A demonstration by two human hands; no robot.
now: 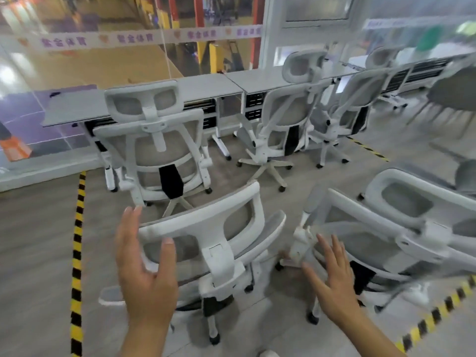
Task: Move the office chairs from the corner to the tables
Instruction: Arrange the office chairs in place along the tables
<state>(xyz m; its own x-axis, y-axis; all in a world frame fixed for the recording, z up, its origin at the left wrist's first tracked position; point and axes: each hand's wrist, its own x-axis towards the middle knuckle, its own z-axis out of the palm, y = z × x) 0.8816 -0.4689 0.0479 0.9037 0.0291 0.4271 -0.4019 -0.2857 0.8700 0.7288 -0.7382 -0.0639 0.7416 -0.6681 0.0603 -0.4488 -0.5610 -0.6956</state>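
Office chair (pixel 206 243) stood right before the left hand (pixel 144 274), whose spread fingers flanked its headrest without clearly gripping. Right hand (pixel 332 284) hovered open, holding nothing, beside a second chair (pixel 401 228). Beyond both hands ran the surface (pixel 206 86).

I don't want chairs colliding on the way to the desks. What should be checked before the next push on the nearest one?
1. Left hand on the nearest chair: not ok, fingers open at the headrest edge, no grip.
2. Right hand on a chair: not ok, open, holding nothing.
3. Path ahead: not ok, the chair at the left desk stands directly in front.
4. Chair on the right: not ok, close beside.
5. Castors free: cannot tell, blurred.
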